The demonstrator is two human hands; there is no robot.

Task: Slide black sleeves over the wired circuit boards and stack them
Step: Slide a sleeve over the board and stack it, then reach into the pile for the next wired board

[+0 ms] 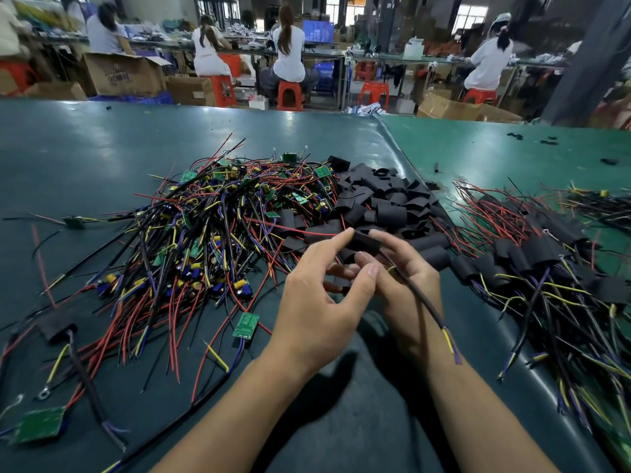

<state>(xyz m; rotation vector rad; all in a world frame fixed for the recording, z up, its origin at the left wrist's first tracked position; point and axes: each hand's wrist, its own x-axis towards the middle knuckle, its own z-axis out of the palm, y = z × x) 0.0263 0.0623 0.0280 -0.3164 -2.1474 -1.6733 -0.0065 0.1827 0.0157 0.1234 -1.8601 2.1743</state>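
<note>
Here, both hands (358,268) pinching black sleeve (366,243)

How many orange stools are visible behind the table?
5: one under the seated person at centre-left, one at centre, one empty, one right, one far left; others may be hidden.

Matt black sleeves (382,203) look soft and rubbery — beside them, glossy plastic-coated wires (205,233) on green boards. The dark green table mat (102,148) shines smooth — cardboard boxes (126,75) far left.
</note>
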